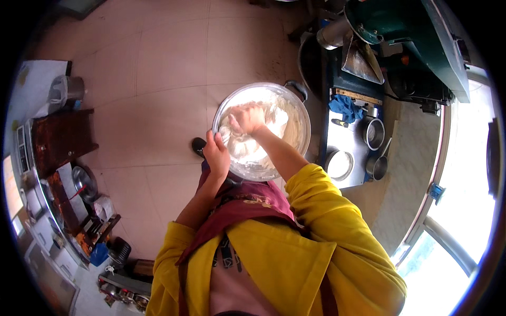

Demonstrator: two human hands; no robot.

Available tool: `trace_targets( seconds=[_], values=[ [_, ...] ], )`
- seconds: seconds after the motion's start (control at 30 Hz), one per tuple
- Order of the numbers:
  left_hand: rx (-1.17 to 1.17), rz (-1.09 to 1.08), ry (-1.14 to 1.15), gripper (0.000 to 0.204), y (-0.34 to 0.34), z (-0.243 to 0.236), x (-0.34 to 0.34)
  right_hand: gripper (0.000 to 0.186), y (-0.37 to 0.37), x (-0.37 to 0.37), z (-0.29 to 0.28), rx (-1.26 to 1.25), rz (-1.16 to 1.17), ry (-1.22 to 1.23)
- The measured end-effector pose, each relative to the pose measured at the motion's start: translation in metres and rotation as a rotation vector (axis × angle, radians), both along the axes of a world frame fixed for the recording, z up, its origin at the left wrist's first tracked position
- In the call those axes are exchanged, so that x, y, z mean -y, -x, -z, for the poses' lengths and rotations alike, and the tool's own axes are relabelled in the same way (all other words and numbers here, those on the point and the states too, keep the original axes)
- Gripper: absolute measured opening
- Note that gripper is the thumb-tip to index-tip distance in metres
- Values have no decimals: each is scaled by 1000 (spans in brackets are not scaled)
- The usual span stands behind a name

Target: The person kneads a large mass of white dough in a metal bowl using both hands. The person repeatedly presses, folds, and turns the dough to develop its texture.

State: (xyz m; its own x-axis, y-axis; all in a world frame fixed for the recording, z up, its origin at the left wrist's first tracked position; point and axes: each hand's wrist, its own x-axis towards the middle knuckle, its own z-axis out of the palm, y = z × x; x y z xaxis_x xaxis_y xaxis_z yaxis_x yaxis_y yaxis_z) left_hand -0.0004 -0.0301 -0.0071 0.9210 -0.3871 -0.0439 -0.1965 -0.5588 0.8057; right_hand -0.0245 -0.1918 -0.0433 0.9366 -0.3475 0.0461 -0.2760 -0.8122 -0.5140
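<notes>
A wide metal pot [302,138] with side handles is in front of me, below my chest. Pale dough [243,145] lies inside it, and whitish flour or dough smears coat its inner wall. My right hand [247,118] reaches down into the pot, its fingers curled into the dough; the fingertips are partly hidden. At the pot's near left side, my left hand [216,151] is closed on the rim, thumb and fingers around the edge. Both forearms come out of pushed-up yellow sleeves.
To the right, a metal-topped table [337,138] carries a round pan [339,165], small pots and a blue cloth [346,107]. A dark green machine [406,26] stands beyond it. Brown wooden furniture [58,139] lines the left. A dark shoe [198,146] shows on the tiled floor [153,68].
</notes>
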Motion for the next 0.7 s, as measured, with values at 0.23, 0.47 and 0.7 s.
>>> trace_targets(
  seconds=[0.23, 0.47, 0.7],
  values=[
    [6, -36, 0, 18, 1, 0, 8, 46, 32, -5, -11, 81, -16, -16],
    [18, -88, 36, 17, 8, 4, 9, 28, 87, -27, -82, -233, 149, -39],
    [-30, -83, 18, 16, 7, -5, 10, 21, 103, -40, -48, 122, 55, 11]
  ],
)
